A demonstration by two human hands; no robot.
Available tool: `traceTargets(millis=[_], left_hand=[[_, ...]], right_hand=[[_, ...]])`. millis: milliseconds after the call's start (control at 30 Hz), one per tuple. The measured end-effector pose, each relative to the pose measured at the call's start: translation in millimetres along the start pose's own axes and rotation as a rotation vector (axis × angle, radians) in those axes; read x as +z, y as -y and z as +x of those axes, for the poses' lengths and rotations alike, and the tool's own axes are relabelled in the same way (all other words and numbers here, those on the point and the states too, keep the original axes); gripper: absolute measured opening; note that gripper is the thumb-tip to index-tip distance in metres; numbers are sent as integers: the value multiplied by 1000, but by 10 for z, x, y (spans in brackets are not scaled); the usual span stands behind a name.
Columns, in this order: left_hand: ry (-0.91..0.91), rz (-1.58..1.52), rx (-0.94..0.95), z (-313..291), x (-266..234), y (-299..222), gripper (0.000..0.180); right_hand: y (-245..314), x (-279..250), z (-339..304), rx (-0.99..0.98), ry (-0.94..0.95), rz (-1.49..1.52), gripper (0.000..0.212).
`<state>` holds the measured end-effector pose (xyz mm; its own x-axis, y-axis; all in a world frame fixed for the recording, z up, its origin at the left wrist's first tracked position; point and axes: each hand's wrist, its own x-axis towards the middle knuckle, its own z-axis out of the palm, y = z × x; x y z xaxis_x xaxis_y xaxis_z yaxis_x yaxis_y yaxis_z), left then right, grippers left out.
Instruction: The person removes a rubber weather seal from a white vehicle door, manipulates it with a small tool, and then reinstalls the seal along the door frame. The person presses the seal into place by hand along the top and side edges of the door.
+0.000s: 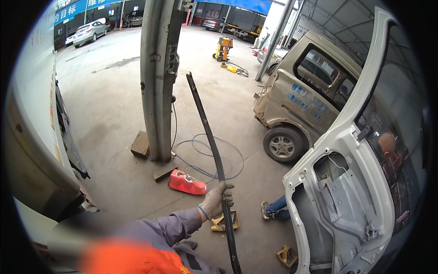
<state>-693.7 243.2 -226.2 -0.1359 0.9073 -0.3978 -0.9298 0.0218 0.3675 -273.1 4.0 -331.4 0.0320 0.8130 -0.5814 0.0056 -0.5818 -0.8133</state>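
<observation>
From the lower left my left arm, in a grey sleeve, reaches out across the frame. My left hand (216, 202), in a light work glove with a blue band at the wrist, is closed around a long black trim strip (210, 132). The strip stands at a slant, its narrow upper end near the metal post and its lower part running off the bottom edge. Small light spots show along its length. Orange clothing (137, 260) fills the lower left, partly blurred. My right hand is out of sight.
On the right stands a pale bare vehicle door (360, 178), a person's jeans leg (277, 212) beside it. Behind is a tan van (299, 86). A metal post (157, 91), blue hose (239, 153), red tail lamp (186, 182) and yellowish parts (233, 222) occupy the floor.
</observation>
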Motion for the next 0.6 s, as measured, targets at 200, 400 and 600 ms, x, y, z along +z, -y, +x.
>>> traceTargets(millis=[200,400,600], left_hand=[[10,42,41,285,-86,63,40],[56,431,418,522,88,-275,40],[279,596,612,385,620,-233,31]], right_hand=[[-61,170,42,20,-159,-14,16],[463,497,-115,-56,-144,-13,22],[-75,557,203,-88,-190,-51,26]])
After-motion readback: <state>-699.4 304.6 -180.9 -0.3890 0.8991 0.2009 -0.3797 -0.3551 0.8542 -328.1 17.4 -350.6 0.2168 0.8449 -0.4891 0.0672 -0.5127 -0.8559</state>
